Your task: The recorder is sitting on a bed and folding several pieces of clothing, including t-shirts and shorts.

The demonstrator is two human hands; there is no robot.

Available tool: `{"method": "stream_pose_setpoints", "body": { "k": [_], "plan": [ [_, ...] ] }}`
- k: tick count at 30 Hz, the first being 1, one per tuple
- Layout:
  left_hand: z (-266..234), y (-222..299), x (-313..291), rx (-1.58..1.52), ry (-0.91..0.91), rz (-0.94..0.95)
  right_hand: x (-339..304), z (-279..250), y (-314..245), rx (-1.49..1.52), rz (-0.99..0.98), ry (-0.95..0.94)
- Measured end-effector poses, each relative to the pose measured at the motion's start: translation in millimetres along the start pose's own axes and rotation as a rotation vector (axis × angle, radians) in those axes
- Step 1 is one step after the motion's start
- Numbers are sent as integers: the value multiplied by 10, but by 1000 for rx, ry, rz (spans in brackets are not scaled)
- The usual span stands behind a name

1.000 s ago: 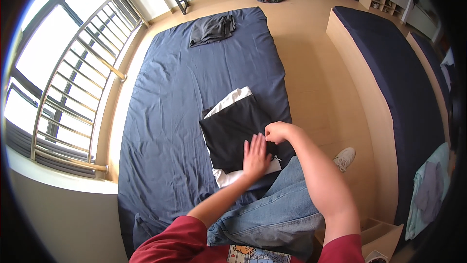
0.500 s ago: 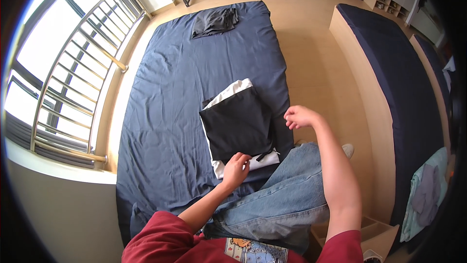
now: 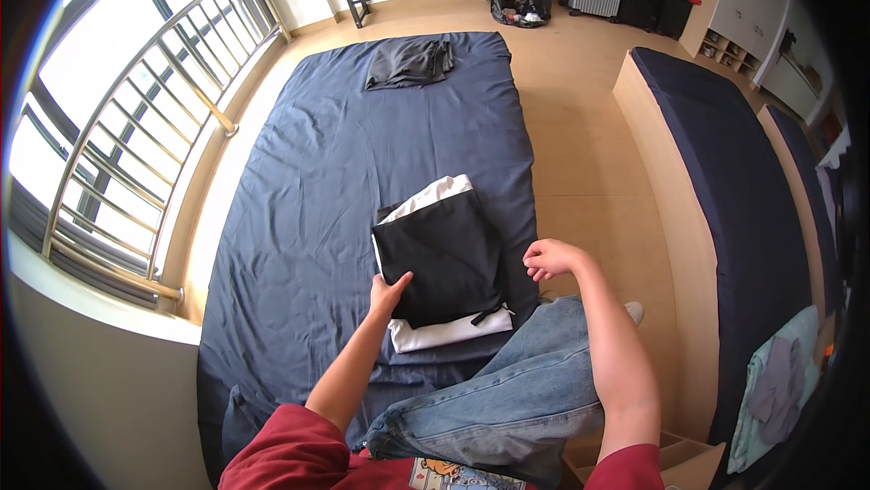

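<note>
A folded black-and-white garment (image 3: pixel 439 259) lies on the dark blue bedsheet (image 3: pixel 299 218) in front of me. Its black layer is on top, white cloth shows at the far and near ends, and a short dark cord hangs at the near right corner. At its left edge is my left hand (image 3: pixel 390 294), thumb on the black cloth, the other fingers mostly hidden at or beneath the edge. My right hand (image 3: pixel 551 260) hovers just off the garment's right side, near the bed's edge, its fingers loosely bent and holding nothing.
A dark folded cloth (image 3: pixel 410 64) lies at the bed's far end. On the right stands a wooden-sided bed frame (image 3: pixel 675 164) with a dark cover; green and grey cloths (image 3: pixel 770 390) hang there. A metal railing (image 3: pixel 136 145) runs along the window. Far back sits a black bag (image 3: pixel 521 2).
My left hand has moved from the garment's near edge to its left edge. The right hand stays raised to the right, fingers a little straighter. The view has tilted up slightly.
</note>
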State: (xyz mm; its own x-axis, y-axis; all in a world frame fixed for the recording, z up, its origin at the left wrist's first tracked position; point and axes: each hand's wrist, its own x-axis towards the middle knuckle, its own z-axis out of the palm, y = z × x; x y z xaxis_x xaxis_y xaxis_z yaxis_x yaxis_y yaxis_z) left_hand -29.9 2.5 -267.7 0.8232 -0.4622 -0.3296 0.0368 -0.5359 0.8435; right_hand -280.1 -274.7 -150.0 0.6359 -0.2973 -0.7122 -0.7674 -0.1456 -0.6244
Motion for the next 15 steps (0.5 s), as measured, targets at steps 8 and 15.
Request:
{"method": "stream_pose_setpoints", "body": {
  "k": [8, 15],
  "plan": [
    [-132, 345, 67, -178, -263, -254, 36, 10, -13, -4, 43, -29],
    [-105, 362, 79, -207, -460, -202, 82, 52, -13, -7, 28, -22]
  ]
}}
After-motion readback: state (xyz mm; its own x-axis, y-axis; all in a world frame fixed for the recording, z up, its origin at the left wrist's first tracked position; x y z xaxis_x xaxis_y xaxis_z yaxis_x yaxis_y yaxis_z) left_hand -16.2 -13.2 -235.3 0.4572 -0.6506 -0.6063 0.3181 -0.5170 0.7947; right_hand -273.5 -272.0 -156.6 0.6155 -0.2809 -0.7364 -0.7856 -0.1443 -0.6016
